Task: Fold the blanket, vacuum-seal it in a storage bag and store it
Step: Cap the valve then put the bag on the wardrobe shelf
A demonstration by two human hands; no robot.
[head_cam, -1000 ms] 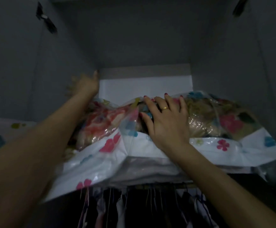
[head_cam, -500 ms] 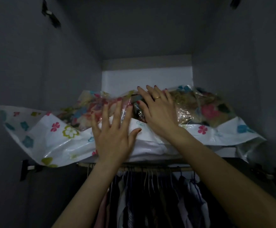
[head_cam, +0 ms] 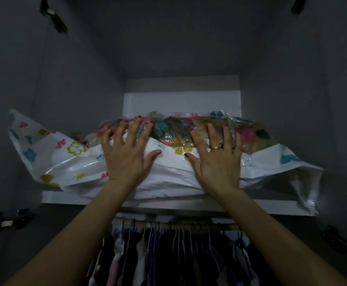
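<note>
The vacuum storage bag (head_cam: 168,162), flower-printed and holding the compressed blanket (head_cam: 176,131), lay on the top wardrobe shelf (head_cam: 168,205). Its long axis ran left to right across the opening. Its loose white ends flared past the shelf at both sides, the left end (head_cam: 34,145) sticking out furthest. The left hand (head_cam: 127,153) and right hand (head_cam: 216,159) both lay flat on the bag's near face, fingers spread and straight, gripping nothing. The bag lay directly ahead of both palms, neither hand clearly nearer. The back wall (head_cam: 181,102) stood apart from the bag, so in my judgement the coming push ran straight inward. The overhanging ends might catch. Below the shelf, clothes (head_cam: 168,254) hung from a rail (head_cam: 189,225).
</note>
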